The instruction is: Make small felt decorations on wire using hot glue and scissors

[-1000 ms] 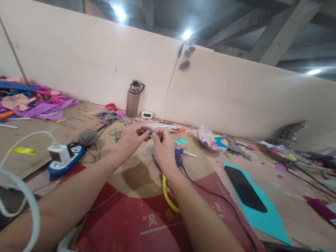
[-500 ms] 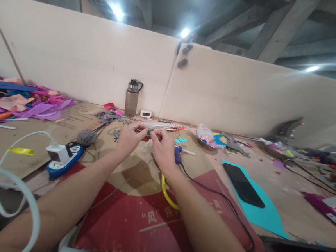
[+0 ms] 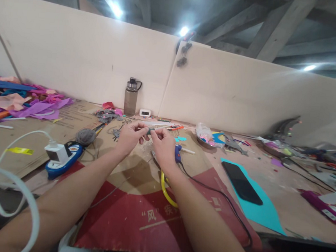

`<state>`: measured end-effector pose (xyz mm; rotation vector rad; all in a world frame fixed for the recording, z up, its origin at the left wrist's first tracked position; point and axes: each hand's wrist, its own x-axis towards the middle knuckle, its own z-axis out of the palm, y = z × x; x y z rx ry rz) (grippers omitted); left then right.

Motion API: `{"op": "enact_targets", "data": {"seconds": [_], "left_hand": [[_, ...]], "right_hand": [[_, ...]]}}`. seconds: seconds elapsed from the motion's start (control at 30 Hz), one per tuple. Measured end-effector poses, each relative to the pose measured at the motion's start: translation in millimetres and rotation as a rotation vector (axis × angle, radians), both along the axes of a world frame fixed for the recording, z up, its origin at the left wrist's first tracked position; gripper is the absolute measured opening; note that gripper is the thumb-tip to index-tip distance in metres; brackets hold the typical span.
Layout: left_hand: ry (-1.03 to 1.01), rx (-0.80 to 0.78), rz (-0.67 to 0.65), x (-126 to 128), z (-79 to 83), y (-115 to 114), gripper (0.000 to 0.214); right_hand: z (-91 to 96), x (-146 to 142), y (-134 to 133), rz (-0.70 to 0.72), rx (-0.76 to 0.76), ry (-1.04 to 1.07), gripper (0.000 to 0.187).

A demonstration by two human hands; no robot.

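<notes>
Both of my hands meet above the cardboard in the middle of the view. A small dark green piece (image 3: 149,131), too small to name, is pinched between their fingertips. My left hand (image 3: 130,137) is closed, thumb and forefinger on the piece's left end. My right hand (image 3: 164,146) grips its right end, fingers also closed. Just right of my right hand lies a blue glue gun (image 3: 177,153), partly hidden by that hand, with a black cord. Under my right forearm shows a yellow curved handle (image 3: 166,192), the rest of its tool covered.
A blue power strip (image 3: 65,161) with a white charger and a ball of grey yarn (image 3: 85,136) sit left. Behind stand a bottle (image 3: 130,99) and small clock (image 3: 145,112). A phone (image 3: 242,182) lies on turquoise sheet at right. Felt scraps (image 3: 31,104) heap far left.
The view has shifted slightly. My hands stay together on the small green piece, with only a slight movement of the fingers. At the far right, a person's hand is no longer visible.
</notes>
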<state>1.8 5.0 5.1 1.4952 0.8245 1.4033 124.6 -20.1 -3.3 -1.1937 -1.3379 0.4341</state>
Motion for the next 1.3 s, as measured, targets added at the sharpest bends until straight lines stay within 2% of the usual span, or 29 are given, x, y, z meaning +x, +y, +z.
{"op": "enact_targets", "data": {"seconds": [0.17, 0.37, 0.57, 0.67, 0.77, 0.93, 1.17, 1.3], "left_hand": [[-0.084, -0.062, -0.093, 1, -3.5, 4, 0.015], [-0.106, -0.111, -0.159, 0, -0.6, 3, 0.017], [-0.134, -0.171, -0.214, -1, 1.8, 2, 0.019], [-0.119, -0.191, -0.237, -1, 1.7, 3, 0.019], [-0.094, -0.208, -0.249, -1, 2.1, 3, 0.021], [-0.085, -0.205, -0.266, 0, 4.0, 1, 0.026], [0.028, -0.100, -0.131, 2, -2.5, 5, 0.023], [0.078, -0.036, -0.059, 1, -6.5, 7, 0.017]], "right_hand": [[4.1, 1, -1, 0.019, -0.004, 0.046, 0.020], [2.2, 3, 2, 0.068, -0.036, 0.162, 0.020], [-1.3, 7, 5, 0.255, -0.091, 0.441, 0.033], [1.9, 7, 4, 0.317, -0.155, 0.520, 0.027], [5.7, 6, 2, 0.300, -0.169, 0.553, 0.022], [5.3, 8, 2, 0.288, -0.169, 0.549, 0.020], [-6.3, 9, 8, 0.221, -0.110, 0.408, 0.019], [-5.0, 7, 4, 0.175, -0.097, 0.306, 0.020]]}}
